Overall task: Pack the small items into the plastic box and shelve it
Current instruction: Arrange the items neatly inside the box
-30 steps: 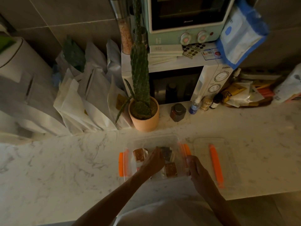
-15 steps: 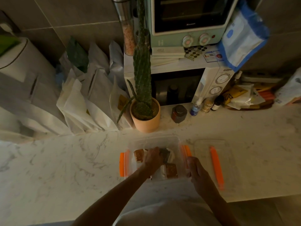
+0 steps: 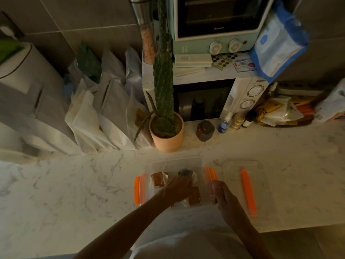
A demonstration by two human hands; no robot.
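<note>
Head view. The clear plastic box [image 3: 177, 162] stands open on the marble countertop [image 3: 74, 184], near its front edge, with an orange clip on each short side. Its clear lid [image 3: 239, 166] lies flat on the countertop just beside the box on the right, with an orange strip running along it.

The small items [image 3: 157, 179] lie on the floor of the box: two brown packets in clear wrap and one darker piece toward the far wall.

The left hand [image 3: 177, 187] reaches down inside the box, palm down, fingers pointing at the far wall and resting over the items near the dark piece. The back of the hand hides the fingertips, so it cannot be told whether they pinch anything.

The right hand [image 3: 224, 197] is at the right wall of the box, below the orange clip. Its fingers are curled round the wall – a closed hold on the box itself.

Behind the box stand a potted cactus [image 3: 166, 135] and a dark jar [image 3: 205, 130], both in front of a white microwave [image 3: 248, 98].
</note>
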